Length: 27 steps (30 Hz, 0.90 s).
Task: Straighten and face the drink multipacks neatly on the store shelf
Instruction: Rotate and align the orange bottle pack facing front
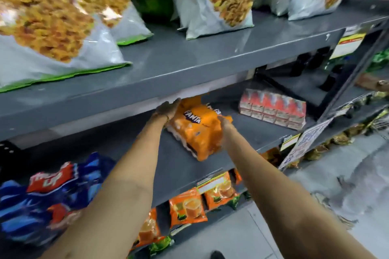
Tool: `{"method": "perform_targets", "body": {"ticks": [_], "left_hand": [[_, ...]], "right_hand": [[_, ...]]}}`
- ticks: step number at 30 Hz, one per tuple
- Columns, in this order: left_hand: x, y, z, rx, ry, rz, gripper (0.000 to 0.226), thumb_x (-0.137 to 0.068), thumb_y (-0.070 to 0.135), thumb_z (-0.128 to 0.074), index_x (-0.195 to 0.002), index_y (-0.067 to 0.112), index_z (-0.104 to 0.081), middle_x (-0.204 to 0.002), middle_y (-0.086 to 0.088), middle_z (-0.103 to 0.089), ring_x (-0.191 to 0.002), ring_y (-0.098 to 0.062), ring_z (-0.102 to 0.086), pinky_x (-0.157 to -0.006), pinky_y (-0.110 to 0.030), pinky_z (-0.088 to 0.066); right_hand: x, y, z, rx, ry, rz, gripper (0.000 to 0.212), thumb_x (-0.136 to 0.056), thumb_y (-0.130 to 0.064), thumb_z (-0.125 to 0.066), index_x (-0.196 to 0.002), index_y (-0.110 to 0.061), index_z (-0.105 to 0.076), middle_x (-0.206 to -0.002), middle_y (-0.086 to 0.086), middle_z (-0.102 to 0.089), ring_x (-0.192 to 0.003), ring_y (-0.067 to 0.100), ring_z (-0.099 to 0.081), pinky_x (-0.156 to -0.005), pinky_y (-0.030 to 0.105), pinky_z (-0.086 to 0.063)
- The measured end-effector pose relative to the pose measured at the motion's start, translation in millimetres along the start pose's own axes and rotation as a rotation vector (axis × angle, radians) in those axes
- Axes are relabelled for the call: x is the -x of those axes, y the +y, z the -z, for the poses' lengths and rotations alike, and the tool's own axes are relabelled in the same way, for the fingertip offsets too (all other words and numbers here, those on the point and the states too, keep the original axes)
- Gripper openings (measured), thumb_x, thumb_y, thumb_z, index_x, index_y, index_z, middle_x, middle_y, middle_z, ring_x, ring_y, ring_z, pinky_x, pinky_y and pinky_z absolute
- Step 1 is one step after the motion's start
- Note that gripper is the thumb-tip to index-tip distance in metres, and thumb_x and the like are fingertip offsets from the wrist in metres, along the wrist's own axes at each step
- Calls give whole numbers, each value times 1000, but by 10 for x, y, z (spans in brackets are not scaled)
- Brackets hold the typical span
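Note:
An orange Fanta multipack (199, 130) lies tilted on the grey middle shelf (174, 160), one corner near the front edge. My left hand (167, 109) presses flat against its far left side, under the shelf above. My right hand (225, 125) grips its right side, fingers wrapped on the wrap. A blue Thums Up multipack (48, 197) sits at the left end of the same shelf, beside my left forearm. A red carton multipack (273, 109) stands further right and deeper in.
Large snack bags (52, 23) fill the upper shelf (189, 59). Orange drink-mix pouches (187, 206) stand on the lower shelf. Price tags (347, 43) hang off shelf edges. Dark bottles (311, 61) stand at the back right. Grey floor (336, 185) lies to the right.

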State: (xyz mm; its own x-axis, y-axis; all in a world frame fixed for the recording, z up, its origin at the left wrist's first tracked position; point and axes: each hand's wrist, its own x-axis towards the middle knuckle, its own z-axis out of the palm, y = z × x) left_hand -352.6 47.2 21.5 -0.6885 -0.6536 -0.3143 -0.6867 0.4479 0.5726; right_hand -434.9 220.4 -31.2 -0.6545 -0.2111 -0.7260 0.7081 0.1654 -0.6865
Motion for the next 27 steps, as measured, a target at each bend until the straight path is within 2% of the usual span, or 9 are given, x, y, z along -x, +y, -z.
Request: {"method": "perform_targets", "body": {"ticks": [1, 3, 6, 8, 13, 19, 21, 24, 27], "left_hand": [[-107, 23, -38, -5, -16, 8, 85, -83, 73, -25, -138, 10, -43, -149, -13, -40, -135, -32, -41, -113, -41, -30], [-224, 114, -114, -12, -37, 34, 92, -76, 79, -26, -141, 16, -39, -153, -6, -35, -138, -29, -38, -115, -42, -27], [-269, 249, -208, -28, -18, -4, 72, -90, 61, -32, -143, 12, -37, -154, -11, -32, -139, -28, -35, -113, -37, -26], [-323, 278, -271, -12, 53, 32, 70, -91, 55, -41, -143, 9, -36, -152, -16, -35, -138, -32, -36, -112, -41, -29], [-323, 220, -306, 0, 198, 107, 56, -89, 45, -53, -130, 6, -52, -136, -19, -54, -124, -36, -52, -101, -42, -42], [-126, -46, -310, 340, 349, 132, 42, -89, 45, -51, -100, 8, -69, -110, -16, -70, -103, -34, -65, -86, -36, -48], [-28, -181, -336, 593, 396, 136, 36, -83, 36, -65, -106, 10, -67, -115, -13, -69, -109, -31, -62, -94, -35, -47], [154, -424, -474, 941, 445, 150, 53, -69, 20, -80, -118, 8, -63, -117, -9, -65, -110, -29, -61, -98, -45, -48], [307, -711, -649, 989, 457, 156, 62, -62, 17, -84, -120, 13, -62, -116, -12, -66, -106, -33, -63, -90, -54, -52]], "right_hand": [[173, -44, -25, 2, -13, 14, 85, -79, -55, -61, -148, -15, -28, -151, 12, -35, -133, 39, -40, -107, 56, -33], [172, -96, -21, 28, -76, -2, 81, -79, -47, -64, -145, -16, -28, -150, 13, -36, -132, 40, -41, -107, 58, -33], [-22, -124, -16, 60, -103, -39, 88, -78, -43, -69, -148, -18, -24, -153, 10, -32, -134, 41, -38, -102, 66, -35], [-63, -163, -20, 67, -79, -73, 87, -80, -38, -70, -150, -21, -21, -153, 10, -30, -135, 43, -36, -99, 70, -36], [-58, -163, -5, 99, -39, -33, 81, -83, -34, -67, -148, -9, -24, -150, 14, -35, -132, 39, -41, -105, 57, -39], [109, -185, 84, 341, 8, 308, 66, -80, -40, -66, -135, -12, -43, -135, 11, -53, -122, 34, -53, -103, 47, -45], [148, -207, 127, 395, -17, 478, 59, -77, -36, -68, -130, -17, -48, -129, 9, -59, -117, 32, -57, -100, 48, -47], [158, -164, 206, 428, -93, 614, 66, -72, -27, -72, -133, -24, -45, -125, 5, -61, -114, 28, -59, -98, 49, -49], [166, -95, 281, 488, -194, 700, 73, -71, -13, -73, -135, -26, -40, -126, 4, -57, -114, 27, -58, -93, 49, -52]]}}
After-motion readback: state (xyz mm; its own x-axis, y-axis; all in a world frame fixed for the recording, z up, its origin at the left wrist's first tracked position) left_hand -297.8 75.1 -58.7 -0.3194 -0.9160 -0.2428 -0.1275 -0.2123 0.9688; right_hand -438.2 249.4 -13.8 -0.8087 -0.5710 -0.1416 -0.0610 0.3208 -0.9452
